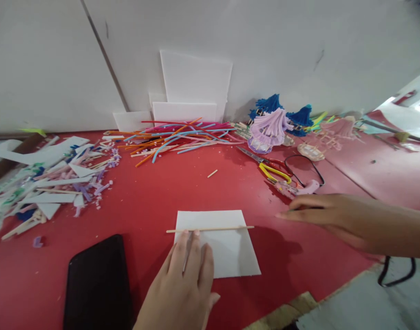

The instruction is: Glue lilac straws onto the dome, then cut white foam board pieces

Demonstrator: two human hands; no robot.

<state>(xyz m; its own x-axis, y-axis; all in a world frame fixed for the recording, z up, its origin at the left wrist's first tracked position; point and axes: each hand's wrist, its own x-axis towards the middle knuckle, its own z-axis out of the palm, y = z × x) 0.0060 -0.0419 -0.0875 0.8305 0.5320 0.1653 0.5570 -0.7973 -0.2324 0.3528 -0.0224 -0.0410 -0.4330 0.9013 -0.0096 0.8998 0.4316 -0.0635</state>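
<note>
A square of white board [230, 256] lies on the red table in front of me. Across its upper part rests a thin wooden stick [223, 228], both ends reaching past the board's sides. My left hand [185, 279] lies flat over the board's left part, fingertips on the stick. To the right, my right hand [334, 220] is raised over the table, somewhat blurred, with its fingers closed together. Something dark and thin shows between those fingers; I cannot make out what. Just beyond that hand are pliers with yellow and red handles [275, 173] and a pink tool [311, 187].
A black phone [98, 284] lies at the left front. Board scraps and sticks [58, 183] are heaped behind it. Coloured pipe cleaners [182, 137] lie along the wall, beside several small fuzzy-roofed models [270, 128]. White boards [196, 82] lean there. A short stick [212, 173] lies mid-table.
</note>
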